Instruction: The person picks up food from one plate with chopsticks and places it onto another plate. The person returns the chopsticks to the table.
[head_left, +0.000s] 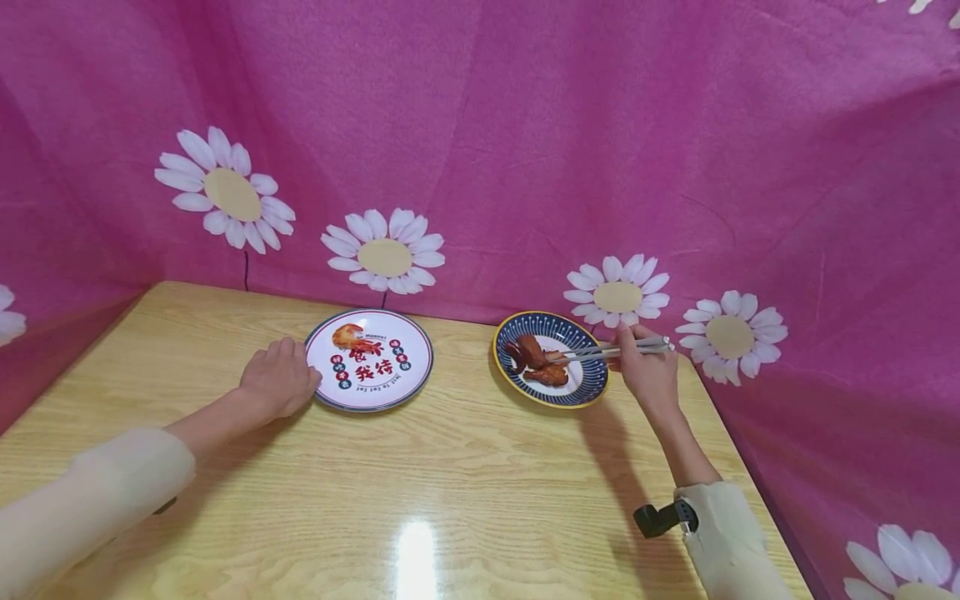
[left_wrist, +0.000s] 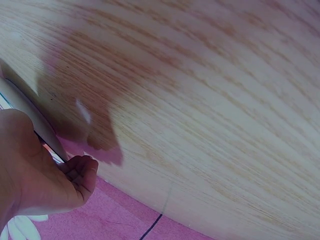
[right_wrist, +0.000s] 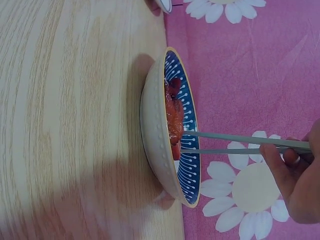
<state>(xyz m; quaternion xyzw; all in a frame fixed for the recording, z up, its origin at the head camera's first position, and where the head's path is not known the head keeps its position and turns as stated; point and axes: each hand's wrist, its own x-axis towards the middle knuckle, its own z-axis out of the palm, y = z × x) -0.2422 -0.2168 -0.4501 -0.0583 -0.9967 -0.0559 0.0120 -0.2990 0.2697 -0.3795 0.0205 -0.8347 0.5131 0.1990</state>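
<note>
My left hand (head_left: 277,379) pinches the left rim of a white plate (head_left: 408,383) with a shrimp picture and red characters. Curled fingers (left_wrist: 86,175) show at the plate's edge in the left wrist view. On the right, my right hand (head_left: 648,375) holds a pair of metal chopsticks (head_left: 592,354), reaching over the bowl's right rim. Their tips are at the glazed brown chicken pieces (head_left: 547,375) in a blue-patterned bowl (head_left: 588,379) with a yellow rim. The right wrist view shows the tips slightly apart, against the meat (right_wrist: 175,120); whether they grip a piece I cannot tell.
Both dishes stand toward the back of a light wooden table (head_left: 450,467). A pink cloth (head_left: 495,167) with white daisies hangs behind the table and along its sides. A small black device (head_left: 663,518) is strapped at the right sleeve.
</note>
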